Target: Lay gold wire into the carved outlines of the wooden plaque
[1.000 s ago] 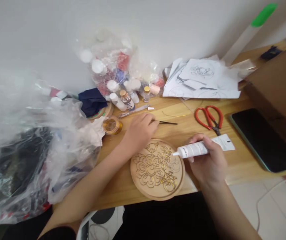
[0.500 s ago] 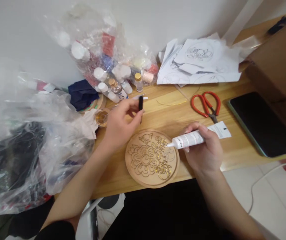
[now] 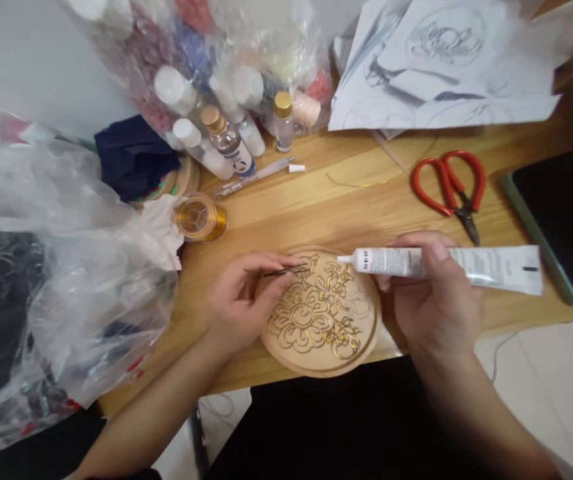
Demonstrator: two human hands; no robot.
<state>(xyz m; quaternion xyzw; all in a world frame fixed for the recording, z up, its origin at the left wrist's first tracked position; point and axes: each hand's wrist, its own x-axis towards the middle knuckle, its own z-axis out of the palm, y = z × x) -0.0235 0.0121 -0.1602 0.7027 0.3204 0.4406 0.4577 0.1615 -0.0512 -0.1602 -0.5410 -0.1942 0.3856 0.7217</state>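
Note:
A round wooden board [image 3: 296,363] lies near the table's front edge, bearing a flower pattern outlined in gold wire [image 3: 302,319]. Over its upper left part, my left hand [image 3: 243,300] pinches dark, thin tweezers [image 3: 286,271], whose tips are at the small gold motif. My right hand [image 3: 433,300] is wrapped around a white glue tube [image 3: 391,261] held nearly level. The tube's narrow nozzle points left, over the board's upper right part. Fainter drawn lines show on the board's right side.
Red-handled pliers [image 3: 451,187] and a phone [image 3: 561,220] lie right. A wire spool [image 3: 200,217], pen-like tool [image 3: 256,177], white cap [image 3: 297,169] and small bottles [image 3: 229,143] stand left and behind. Plastic bags [image 3: 96,267] fill the left; sketches [image 3: 431,73] lie behind.
My left hand has come down from above the table to the board with the tweezers. The glue tube has turned more level, its nozzle higher over the board. The view has shifted closer.

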